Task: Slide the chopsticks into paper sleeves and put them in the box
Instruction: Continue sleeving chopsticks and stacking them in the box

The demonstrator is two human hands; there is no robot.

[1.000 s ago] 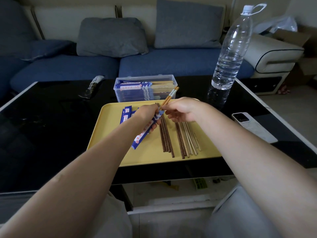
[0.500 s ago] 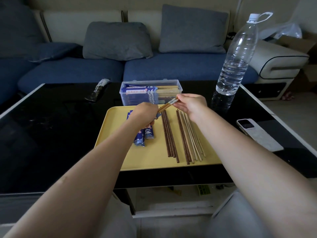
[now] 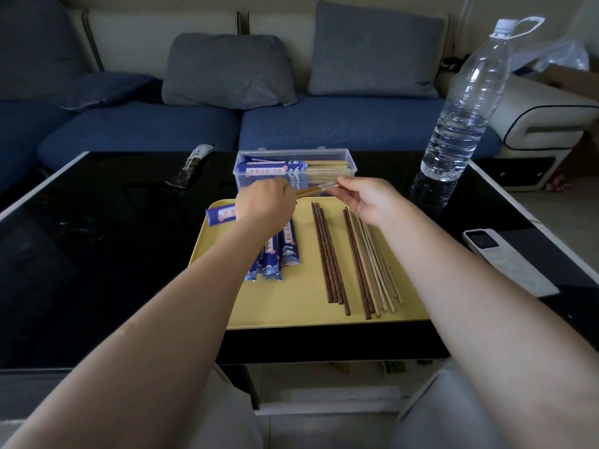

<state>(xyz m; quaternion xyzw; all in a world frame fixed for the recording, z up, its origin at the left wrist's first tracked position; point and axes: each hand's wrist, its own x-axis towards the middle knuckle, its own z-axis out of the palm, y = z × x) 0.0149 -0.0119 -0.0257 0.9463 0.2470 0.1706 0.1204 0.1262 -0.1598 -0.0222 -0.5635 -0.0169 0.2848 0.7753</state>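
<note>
Holding one sleeved pair of chopsticks [image 3: 311,190] between them, both hands hover just in front of the clear plastic box [image 3: 295,170] at the far edge of the yellow tray [image 3: 291,306]. The left hand [image 3: 264,207] is closed around the blue paper sleeve end; the right hand [image 3: 359,199] pinches the bare wooden tips. To finish well, keep the pair level, lift it over the box's near wall and lay it alongside the sleeved pairs already inside. Loose chopsticks [image 3: 350,254] and empty sleeves [image 3: 278,254] wait on the tray. Compared with a second ago, the sleeve is further onto the pair, and the hands have moved from mid-tray toward the box.
</note>
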